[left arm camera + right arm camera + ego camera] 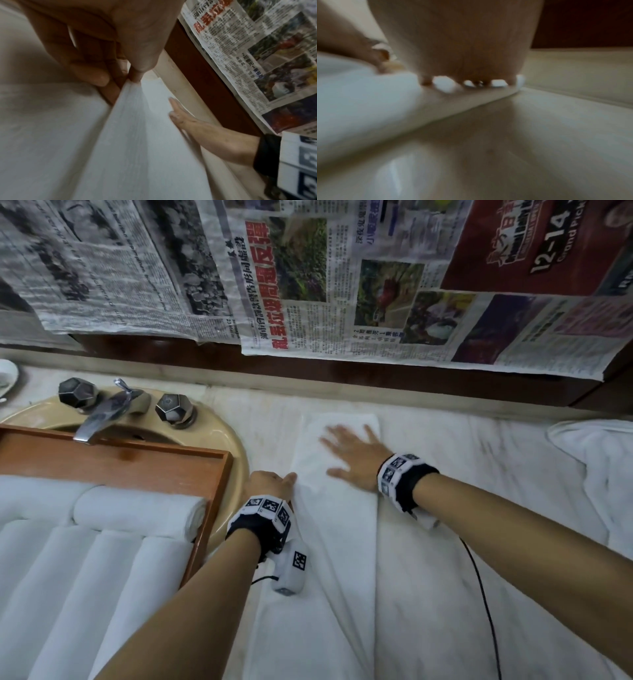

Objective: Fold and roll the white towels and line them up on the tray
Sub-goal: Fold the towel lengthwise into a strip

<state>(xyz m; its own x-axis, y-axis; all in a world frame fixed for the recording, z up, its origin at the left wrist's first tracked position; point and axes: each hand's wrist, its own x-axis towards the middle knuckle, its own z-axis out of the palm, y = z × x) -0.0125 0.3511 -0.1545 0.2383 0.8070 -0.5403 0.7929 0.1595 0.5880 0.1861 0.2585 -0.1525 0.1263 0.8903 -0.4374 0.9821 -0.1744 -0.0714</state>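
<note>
The right hand (356, 460) lies flat, fingers spread, on the folded towel (329, 508). The left hand (270, 482) pinches the towel's left edge beside the tray (209, 470).

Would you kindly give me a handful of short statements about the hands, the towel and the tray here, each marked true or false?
1. The right hand lies flat, fingers spread, on the folded towel. True.
2. The left hand grips the faucet. False: it pinches the towel's left edge.
3. The wooden tray holds rolled towels. True.
4. The towel being folded lies inside the sink. False: it lies on the counter, right of the sink.
5. Newspaper covers the wall behind the counter. True.
</note>
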